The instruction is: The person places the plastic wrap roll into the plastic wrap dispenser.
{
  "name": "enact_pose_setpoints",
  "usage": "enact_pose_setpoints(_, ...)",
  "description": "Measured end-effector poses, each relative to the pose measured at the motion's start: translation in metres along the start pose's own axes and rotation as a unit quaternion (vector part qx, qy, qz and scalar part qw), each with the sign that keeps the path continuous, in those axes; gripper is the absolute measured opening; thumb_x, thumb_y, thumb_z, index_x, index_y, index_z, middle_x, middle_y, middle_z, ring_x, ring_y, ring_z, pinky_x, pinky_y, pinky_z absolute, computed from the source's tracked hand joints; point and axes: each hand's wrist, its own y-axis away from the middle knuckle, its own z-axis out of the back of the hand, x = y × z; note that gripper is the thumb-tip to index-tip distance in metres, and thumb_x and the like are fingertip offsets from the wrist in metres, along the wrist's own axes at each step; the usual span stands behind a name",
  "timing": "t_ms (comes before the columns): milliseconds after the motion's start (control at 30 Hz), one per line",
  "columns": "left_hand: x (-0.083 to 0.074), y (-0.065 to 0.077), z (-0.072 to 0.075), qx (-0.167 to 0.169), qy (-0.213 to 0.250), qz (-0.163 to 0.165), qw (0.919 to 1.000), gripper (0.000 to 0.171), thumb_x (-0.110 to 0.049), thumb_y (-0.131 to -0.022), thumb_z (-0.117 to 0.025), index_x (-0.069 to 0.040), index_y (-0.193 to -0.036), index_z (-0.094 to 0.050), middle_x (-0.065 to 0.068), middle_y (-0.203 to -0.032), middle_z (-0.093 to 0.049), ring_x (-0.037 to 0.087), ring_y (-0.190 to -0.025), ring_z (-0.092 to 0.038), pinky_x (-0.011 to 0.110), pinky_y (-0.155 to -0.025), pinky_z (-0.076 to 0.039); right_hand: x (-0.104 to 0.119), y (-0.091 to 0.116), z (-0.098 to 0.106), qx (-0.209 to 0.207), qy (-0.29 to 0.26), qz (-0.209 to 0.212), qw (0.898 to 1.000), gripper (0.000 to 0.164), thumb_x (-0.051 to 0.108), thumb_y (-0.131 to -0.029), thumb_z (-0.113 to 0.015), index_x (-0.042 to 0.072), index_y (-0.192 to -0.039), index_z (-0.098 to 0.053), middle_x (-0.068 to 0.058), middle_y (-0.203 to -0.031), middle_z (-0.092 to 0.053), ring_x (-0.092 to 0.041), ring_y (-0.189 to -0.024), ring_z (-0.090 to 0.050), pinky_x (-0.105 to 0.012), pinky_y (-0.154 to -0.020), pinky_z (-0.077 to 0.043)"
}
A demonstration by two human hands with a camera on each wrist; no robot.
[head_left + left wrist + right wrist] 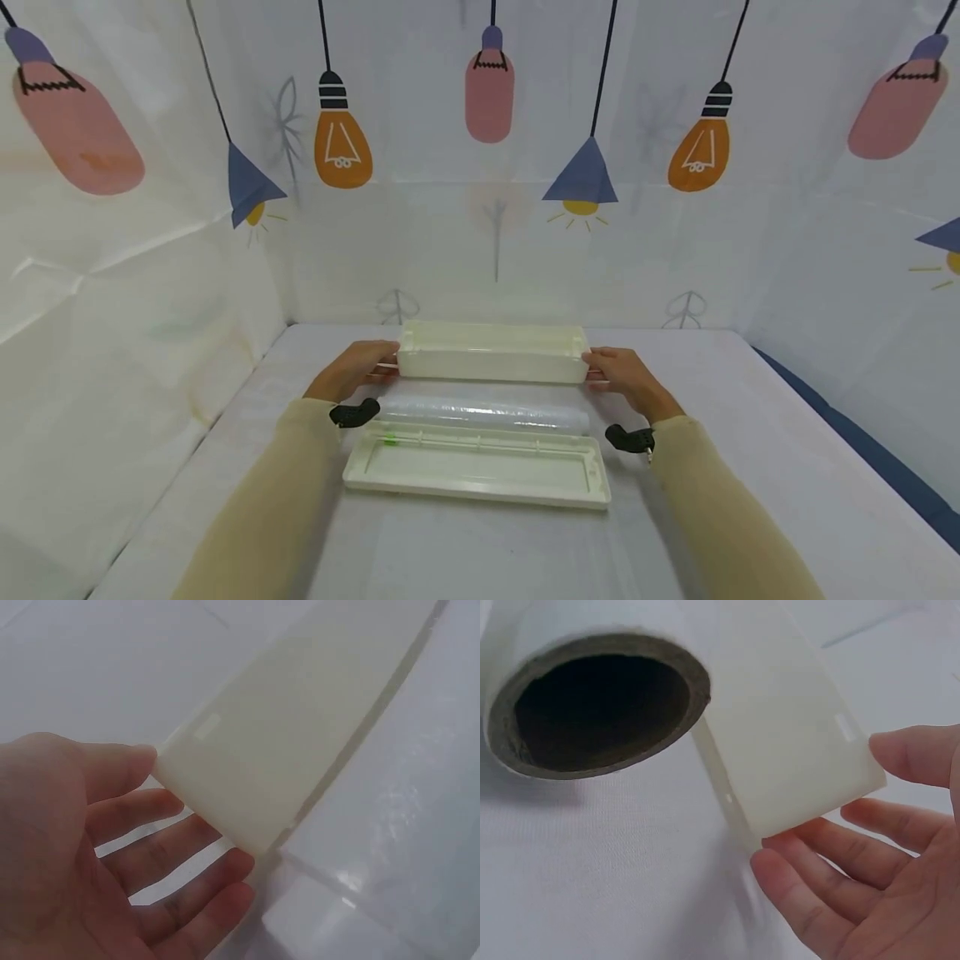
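A long cream plastic box (pixel 491 365), its hollow facing up, is at the back of the table between both hands. My left hand (pixel 352 367) holds its left end, thumb on the upper edge and fingers against the end wall (pixel 206 806). At the opposite end, my right hand (pixel 630 379) grips in the same way, fingertips under the corner. In front of the box lies a roll of clear plastic wrap (pixel 483 414); its hollow cardboard core (pixel 699 686) faces the right wrist view. Nearest me is a flat cream lid (pixel 480 475) with a small green piece (pixel 390 439) on its rail.
A white cloth (pixel 487 550) covers the table. Patterned white curtains (pixel 420 242) hang behind and at both sides. Dark wrist cameras (pixel 354 413) sit on the cuffs, close to the ends of the roll and lid. A dark blue strip (pixel 847 433) runs along the right edge.
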Motion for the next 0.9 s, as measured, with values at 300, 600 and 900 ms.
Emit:
enact_pose_setpoints(300, 0.009, 0.005, 0.001, -0.013, -0.013, -0.001, 0.9998, 0.052, -0.032, -0.105, -0.053, -0.002, -0.147, -0.047, 0.02, -0.134, -0.06, 0.029, -0.115, -0.063, 0.037, -0.095, -0.053, -0.004, 0.011, 0.002, 0.029, 0.012, 0.042, 0.999, 0.061, 0.026, -0.105, -0.056, -0.01, -0.149, -0.036, -0.032, -0.14, -0.05, -0.043, -0.124, -0.055, -0.044, -0.095, -0.054)
enact_pose_setpoints(600, 0.009, 0.02, 0.006, -0.015, -0.023, -0.015, 0.9995, 0.058, -0.034, -0.106, -0.052, 0.002, -0.15, -0.042, 0.022, -0.135, -0.059, 0.03, -0.116, -0.064, 0.038, -0.097, -0.053, 0.0, 0.015, 0.004, 0.051, 0.036, 0.054, 0.997, 0.064, 0.031, -0.104, -0.058, -0.01, -0.148, -0.039, -0.029, -0.134, -0.057, -0.039, -0.117, -0.061, -0.045, -0.094, -0.054)
enact_pose_setpoints(900, 0.016, 0.035, 0.008, -0.015, -0.015, -0.025, 0.9995, 0.057, -0.034, -0.106, -0.052, 0.002, -0.15, -0.042, 0.02, -0.135, -0.06, 0.028, -0.115, -0.064, 0.04, -0.1, -0.051, -0.006, 0.021, 0.0, 0.063, 0.024, 0.068, 0.995, 0.061, 0.027, -0.104, -0.058, -0.012, -0.147, -0.039, -0.03, -0.135, -0.056, -0.04, -0.118, -0.061, -0.046, -0.096, -0.053)
